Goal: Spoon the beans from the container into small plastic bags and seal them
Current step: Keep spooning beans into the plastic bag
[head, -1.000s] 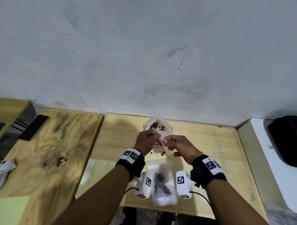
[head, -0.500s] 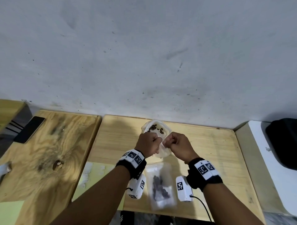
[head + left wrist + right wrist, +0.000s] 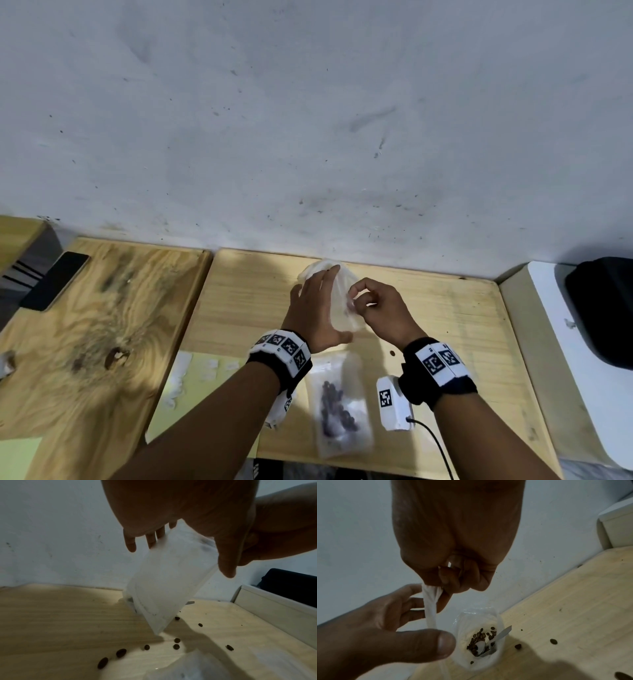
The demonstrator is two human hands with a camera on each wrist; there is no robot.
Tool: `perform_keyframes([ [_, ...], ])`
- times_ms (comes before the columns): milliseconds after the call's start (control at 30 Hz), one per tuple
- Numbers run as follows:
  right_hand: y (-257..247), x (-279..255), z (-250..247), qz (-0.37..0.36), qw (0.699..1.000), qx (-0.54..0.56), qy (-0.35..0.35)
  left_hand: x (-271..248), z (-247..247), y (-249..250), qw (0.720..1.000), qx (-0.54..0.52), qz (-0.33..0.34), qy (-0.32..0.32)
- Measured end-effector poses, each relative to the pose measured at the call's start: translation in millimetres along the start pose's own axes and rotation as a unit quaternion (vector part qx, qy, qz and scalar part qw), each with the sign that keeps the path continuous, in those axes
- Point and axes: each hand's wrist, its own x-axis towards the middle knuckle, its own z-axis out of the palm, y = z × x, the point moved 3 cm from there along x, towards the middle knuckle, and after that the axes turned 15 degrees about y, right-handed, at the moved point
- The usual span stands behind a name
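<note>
My right hand [image 3: 359, 303] pinches the top of a small clear plastic bag [image 3: 342, 310] and holds it up over the wooden table [image 3: 445, 308]. In the left wrist view the bag [image 3: 163, 588] hangs tilted, its lower corner near the table. My left hand [image 3: 320, 303] lies beside it with straight fingers, the bag between thumb and fingers [image 3: 412, 601]. Behind stands the clear container [image 3: 462, 628] with brown beans [image 3: 477, 639] and a spoon [image 3: 498, 638] inside. Loose beans [image 3: 121, 653] lie scattered on the table. A filled bag [image 3: 339, 411] lies near the front edge.
The wall rises directly behind the container. A black phone [image 3: 54, 281] lies on the left wooden board [image 3: 102, 342]. A white box [image 3: 565, 342] with a black object [image 3: 603, 308] stands at the right. A pale sheet [image 3: 198, 377] lies front left.
Both hands gripped the bag's top as fists. Now my left hand has straightened its fingers along the bag, and my right hand alone pinches it.
</note>
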Motion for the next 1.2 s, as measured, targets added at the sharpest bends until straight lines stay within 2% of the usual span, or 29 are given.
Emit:
perform_keyframes([
  [167, 2.3, 4.0, -2.8, -0.010, 0.997, -0.012, -0.071, 0.1, -5.9, -1.0, 0.997, -0.003, 0.079, 0.001],
  [300, 5.7, 2.7, 1.3, 0.035, 0.985, 0.031, -0.165, -3.7, -10.0, 1.6, 0.992, -0.041, 0.119, -0.002],
  [400, 4.0, 3.4, 5.7, 0.009, 0.987, 0.017, -0.158, -4.9, -9.1, 3.6, 0.989, -0.049, 0.137, -0.010],
  [500, 5.6, 7.2, 7.9, -0.047, 0.996, -0.032, -0.074, -5.0, -9.2, 4.2, 0.992, -0.060, 0.109, -0.025],
  [600, 12.9, 10.3, 9.2, -0.043, 0.996, -0.077, -0.014, -4.5, -8.9, 2.3, 0.995, -0.062, 0.080, -0.021],
  [800, 5.6, 8.4, 6.7, -0.031, 0.973, -0.228, 0.003, -7.0, -1.4, -6.0, 0.995, -0.079, 0.062, -0.026],
  [867, 9.4, 9.2, 7.5, -0.019, 0.975, -0.221, -0.007, -7.9, 0.4, -9.3, 0.994, -0.090, 0.050, -0.029],
  [933, 17.4, 9.9, 9.4, -0.006, 0.985, -0.171, -0.030, -7.9, 1.6, -14.6, 0.994, -0.093, 0.039, -0.036],
  [1067, 32.3, 4.6, 12.8, 0.069, 0.992, -0.077, -0.073, -11.2, 4.9, -27.0, 0.994, -0.082, 0.011, -0.067],
  [1200, 41.6, 3.4, 17.9, 0.076, 0.992, -0.043, -0.089, -14.1, 13.3, -38.8, 0.991, -0.098, -0.042, -0.085],
])
